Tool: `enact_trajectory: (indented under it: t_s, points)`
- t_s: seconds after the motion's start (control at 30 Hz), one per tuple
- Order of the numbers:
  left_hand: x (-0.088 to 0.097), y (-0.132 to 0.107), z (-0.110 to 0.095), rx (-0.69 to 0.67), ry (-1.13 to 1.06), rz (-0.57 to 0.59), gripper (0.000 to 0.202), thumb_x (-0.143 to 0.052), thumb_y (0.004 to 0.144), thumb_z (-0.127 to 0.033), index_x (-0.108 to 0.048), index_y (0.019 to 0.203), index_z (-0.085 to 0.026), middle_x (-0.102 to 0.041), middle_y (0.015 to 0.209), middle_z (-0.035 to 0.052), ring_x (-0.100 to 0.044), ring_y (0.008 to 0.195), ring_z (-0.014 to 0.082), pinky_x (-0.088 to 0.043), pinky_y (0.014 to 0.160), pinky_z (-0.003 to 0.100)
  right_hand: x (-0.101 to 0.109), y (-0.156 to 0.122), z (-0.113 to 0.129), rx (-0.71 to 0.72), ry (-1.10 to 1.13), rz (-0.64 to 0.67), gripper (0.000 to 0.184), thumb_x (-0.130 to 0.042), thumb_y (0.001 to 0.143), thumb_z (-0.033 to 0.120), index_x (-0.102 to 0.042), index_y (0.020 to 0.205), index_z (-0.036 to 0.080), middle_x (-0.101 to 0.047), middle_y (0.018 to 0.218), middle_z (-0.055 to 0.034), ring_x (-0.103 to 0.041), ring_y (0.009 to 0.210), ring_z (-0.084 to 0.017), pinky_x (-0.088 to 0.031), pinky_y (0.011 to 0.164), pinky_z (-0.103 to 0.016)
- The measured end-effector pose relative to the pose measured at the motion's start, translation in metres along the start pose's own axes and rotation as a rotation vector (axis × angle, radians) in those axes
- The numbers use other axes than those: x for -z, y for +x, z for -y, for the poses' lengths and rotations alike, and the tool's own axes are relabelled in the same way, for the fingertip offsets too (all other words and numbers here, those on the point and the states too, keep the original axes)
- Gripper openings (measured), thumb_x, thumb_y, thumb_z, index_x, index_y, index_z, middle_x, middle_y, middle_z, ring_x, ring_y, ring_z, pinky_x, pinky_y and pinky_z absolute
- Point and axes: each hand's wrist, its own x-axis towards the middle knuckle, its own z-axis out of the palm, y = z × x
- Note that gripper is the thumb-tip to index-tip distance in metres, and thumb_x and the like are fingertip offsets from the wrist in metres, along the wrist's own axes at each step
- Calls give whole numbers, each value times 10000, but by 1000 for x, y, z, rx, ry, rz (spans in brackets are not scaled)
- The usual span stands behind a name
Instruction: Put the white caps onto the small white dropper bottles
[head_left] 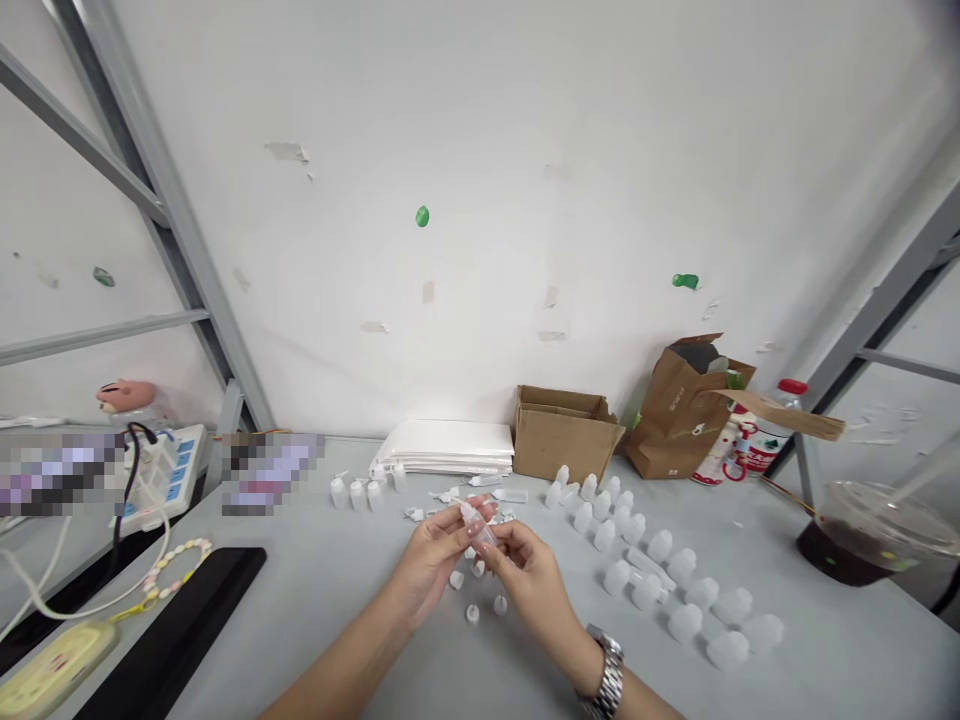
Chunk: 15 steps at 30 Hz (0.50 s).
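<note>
A small translucent dropper bottle [482, 528] is held above the table between both hands, tilted, its narrow tip up and to the left. My left hand [430, 562] has its fingers closed near the tip end. The lower body of the same bottle is pinched by my right hand [527, 562], which has a metal watch at its wrist. Below the hands lie several small white caps [472, 615], some with thin spikes. More small clear pieces lie just behind the fingers, partly hidden.
Rows of translucent bottles [660, 545] stand on the right, several white capped bottles [358, 495] on the left. Behind are white envelopes [442, 445], a cardboard box [566, 440] and a paper bag [675, 415]. A drink cup [855, 540] stands far right; a black bar-shaped object [187, 630] lies left.
</note>
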Motion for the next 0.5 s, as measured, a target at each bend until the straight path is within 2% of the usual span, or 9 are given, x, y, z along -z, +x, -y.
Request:
enact_trajectory:
  t_s: [0.1,0.2,0.5]
  points:
    - [0,-1,-1,3,-6,4,335,-731,609,-259,-671,923,-160,-668,1012,94,-534,1055,223,-406,871,285,0,0,0,17,-6,-3,230,-576,757,405,-556,748,176,-576,649,-5,-519,625,-151,-414,618,-267]
    - [2,-1,-1,-4,-20,23,294,-688,661,-310,-675,914,-161,-662,1023,98,-533,1056,215,-407,872,278,0,-1,0,34,-48,-24,207,-581,756,385,-549,742,181,-568,635,3,-505,625,-148,-405,621,-263]
    - [5,4,4,-19,15,77,297,-623,723,-316,-653,980,-170,-660,1014,94,-545,1022,216,-369,909,328,0,-3,-1,77,-117,-75,202,-580,756,369,-535,690,185,-554,634,11,-473,613,-133,-385,600,-243]
